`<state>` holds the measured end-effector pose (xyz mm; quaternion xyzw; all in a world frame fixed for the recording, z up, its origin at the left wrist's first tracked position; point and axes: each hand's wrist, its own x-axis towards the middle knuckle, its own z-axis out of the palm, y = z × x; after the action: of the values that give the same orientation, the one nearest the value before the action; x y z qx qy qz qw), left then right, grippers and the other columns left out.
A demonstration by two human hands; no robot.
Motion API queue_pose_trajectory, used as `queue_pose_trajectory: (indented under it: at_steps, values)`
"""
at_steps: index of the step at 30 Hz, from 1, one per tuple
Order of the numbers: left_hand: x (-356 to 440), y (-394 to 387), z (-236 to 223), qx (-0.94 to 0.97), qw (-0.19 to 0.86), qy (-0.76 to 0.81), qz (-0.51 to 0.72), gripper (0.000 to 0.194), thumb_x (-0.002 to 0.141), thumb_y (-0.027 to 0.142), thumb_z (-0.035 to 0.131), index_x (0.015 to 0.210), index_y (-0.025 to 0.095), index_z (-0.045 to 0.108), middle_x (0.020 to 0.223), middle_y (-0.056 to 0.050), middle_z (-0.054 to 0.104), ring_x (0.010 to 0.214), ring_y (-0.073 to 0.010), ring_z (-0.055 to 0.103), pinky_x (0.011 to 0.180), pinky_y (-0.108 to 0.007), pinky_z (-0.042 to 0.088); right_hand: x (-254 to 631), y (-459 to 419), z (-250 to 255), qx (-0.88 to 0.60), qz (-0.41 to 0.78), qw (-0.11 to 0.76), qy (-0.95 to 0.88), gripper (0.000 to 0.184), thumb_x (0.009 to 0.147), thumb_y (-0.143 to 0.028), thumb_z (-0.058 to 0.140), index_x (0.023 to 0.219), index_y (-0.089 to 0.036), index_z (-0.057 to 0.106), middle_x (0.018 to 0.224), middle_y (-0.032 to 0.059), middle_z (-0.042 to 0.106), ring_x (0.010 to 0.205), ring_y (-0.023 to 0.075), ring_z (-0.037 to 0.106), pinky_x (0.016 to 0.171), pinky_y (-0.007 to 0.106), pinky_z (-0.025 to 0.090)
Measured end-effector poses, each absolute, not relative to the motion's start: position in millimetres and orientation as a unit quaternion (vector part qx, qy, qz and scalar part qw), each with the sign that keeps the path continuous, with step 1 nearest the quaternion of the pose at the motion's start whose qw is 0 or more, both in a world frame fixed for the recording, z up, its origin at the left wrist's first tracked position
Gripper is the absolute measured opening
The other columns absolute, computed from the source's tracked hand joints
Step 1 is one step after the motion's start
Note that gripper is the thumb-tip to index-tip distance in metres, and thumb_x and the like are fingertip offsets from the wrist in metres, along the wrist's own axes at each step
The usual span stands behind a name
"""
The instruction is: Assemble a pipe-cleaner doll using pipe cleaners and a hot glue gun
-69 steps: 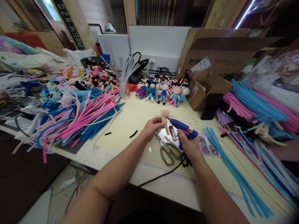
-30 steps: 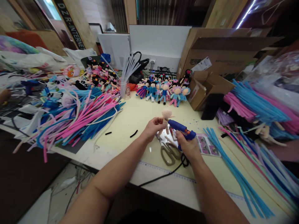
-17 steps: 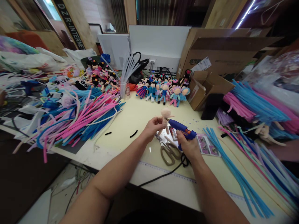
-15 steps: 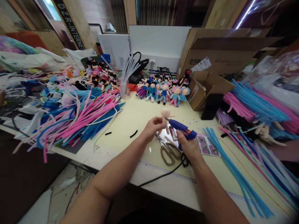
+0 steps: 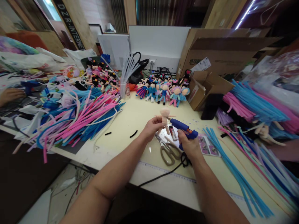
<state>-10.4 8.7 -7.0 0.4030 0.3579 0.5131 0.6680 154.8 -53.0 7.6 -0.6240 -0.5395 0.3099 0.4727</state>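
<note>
My left hand point(image 5: 153, 127) pinches a pale peach doll body point(image 5: 165, 113) made of pipe cleaners, with a round head, thin arms and legs. In my right hand point(image 5: 190, 144) is a blue hot glue gun point(image 5: 183, 127), its nozzle pointing left and lying close to the doll's side; whether it touches I cannot tell. The gun's black cord runs down to the table's front edge. Below the hands lie scissors point(image 5: 167, 155) with brown-grey handles, and a lighter point(image 5: 173, 133) is beside their blades.
Finished dolls point(image 5: 164, 90) stand at the back. A heap of coloured pipe cleaners point(image 5: 86, 116) covers the left side; blue pipe cleaners point(image 5: 233, 171) lie on the right. Cardboard boxes point(image 5: 210, 87) and a black phone point(image 5: 211, 106) stand behind. Another person's hand point(image 5: 10, 95) shows at far left.
The doll body has turned a little, so both its arms now show. The glue gun has shifted slightly right. At far left another person's hand has come further into view.
</note>
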Motion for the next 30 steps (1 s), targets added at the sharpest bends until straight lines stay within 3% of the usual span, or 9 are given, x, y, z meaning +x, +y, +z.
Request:
queue_pose_trajectory:
  at_steps: [16, 30]
  values:
    - [-10.5, 9.2, -7.6, 0.395, 0.676, 0.351, 0.514, 0.028, 0.056, 0.022, 0.077, 0.080, 0.014, 0.067, 0.074, -0.002, 0.065, 0.067, -0.0118, 0.056, 0.067, -0.026, 0.041, 155.4, -51.4, 4.6, -0.644, 0.313, 0.462, -0.523, 0.043, 0.071, -0.061, 0.057, 0.055, -0.021, 0.055, 0.051, 0.0010, 0.054, 0.049, 0.0161, 0.049, 0.051, 0.030, 0.039]
    - [-10.1, 8.5, -5.4, 0.390, 0.676, 0.353, 0.516, 0.028, 0.055, 0.022, 0.077, 0.079, 0.014, 0.066, 0.074, -0.002, 0.064, 0.067, -0.0119, 0.056, 0.067, -0.026, 0.041, 156.8, -52.0, 2.8, -0.639, 0.311, 0.458, -0.534, 0.046, 0.074, -0.061, 0.056, 0.065, -0.017, 0.065, 0.051, 0.0003, 0.054, 0.048, 0.0145, 0.048, 0.049, 0.027, 0.039]
